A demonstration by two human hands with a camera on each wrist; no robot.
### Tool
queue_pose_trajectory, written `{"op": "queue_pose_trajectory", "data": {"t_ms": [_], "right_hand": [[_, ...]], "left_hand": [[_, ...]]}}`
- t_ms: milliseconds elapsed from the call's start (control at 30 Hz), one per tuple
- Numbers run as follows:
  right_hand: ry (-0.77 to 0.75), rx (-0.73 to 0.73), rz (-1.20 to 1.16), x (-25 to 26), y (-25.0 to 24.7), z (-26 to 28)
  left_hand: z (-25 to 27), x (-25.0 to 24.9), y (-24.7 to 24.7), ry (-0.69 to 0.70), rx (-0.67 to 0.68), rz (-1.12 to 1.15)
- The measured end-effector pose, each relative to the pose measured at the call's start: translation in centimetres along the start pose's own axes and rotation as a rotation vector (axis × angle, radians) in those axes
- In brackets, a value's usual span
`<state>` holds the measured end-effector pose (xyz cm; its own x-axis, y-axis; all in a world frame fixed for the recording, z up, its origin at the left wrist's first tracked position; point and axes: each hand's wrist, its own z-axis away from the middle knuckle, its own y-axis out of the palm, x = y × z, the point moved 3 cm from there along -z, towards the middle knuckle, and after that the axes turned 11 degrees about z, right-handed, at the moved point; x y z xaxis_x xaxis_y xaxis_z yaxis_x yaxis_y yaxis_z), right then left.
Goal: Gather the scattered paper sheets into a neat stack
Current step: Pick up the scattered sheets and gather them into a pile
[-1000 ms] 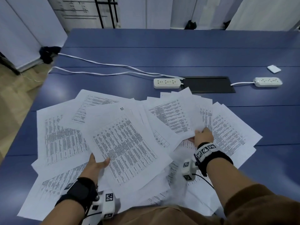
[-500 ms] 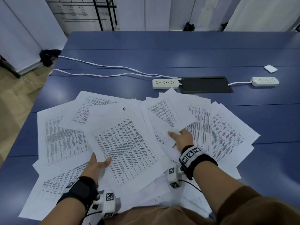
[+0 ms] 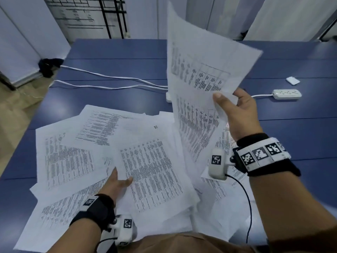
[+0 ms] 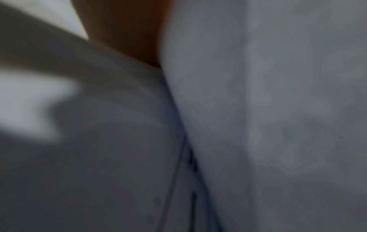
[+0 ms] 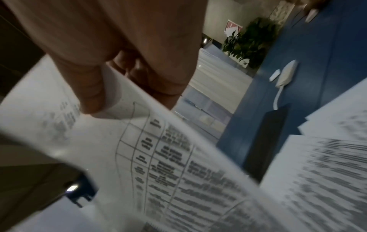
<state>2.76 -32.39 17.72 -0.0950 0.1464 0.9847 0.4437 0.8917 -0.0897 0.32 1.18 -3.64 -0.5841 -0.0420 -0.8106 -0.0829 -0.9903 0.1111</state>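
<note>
White printed paper sheets [image 3: 76, 157] lie spread and overlapping on the blue counter [image 3: 300, 132], close to the person's body. The right hand [image 3: 237, 110] is raised above the counter and pinches two or more lifted sheets [image 3: 198, 70] between the thumb and the fingers; these sheets stand almost upright and hide one power strip partly. The left hand [image 3: 116, 185] holds the edge of a pile of sheets [image 3: 151, 170] low on the counter, thumb on top; the fingers under it are hidden. The left wrist view is blurred and shows only paper. A white power strip [image 3: 287, 94] and a small white card [image 3: 292, 80] lie at the far right.
</note>
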Motion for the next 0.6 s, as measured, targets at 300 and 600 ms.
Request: {"op": "queue_pose_trajectory", "data": {"t_ms": [300, 600], "right_hand": [[-0.023, -0.239, -0.122, 2.7, -3.0, -1.1], [0.322, -0.282, -0.23, -0.8, -2.6, -0.9]], "left_hand": [[-0.6, -0.2, 1.8, 0.028, 0.076, -0.116], [-0.2, -1.1, 2.0, 0.129, 0.133, -0.168]]}}
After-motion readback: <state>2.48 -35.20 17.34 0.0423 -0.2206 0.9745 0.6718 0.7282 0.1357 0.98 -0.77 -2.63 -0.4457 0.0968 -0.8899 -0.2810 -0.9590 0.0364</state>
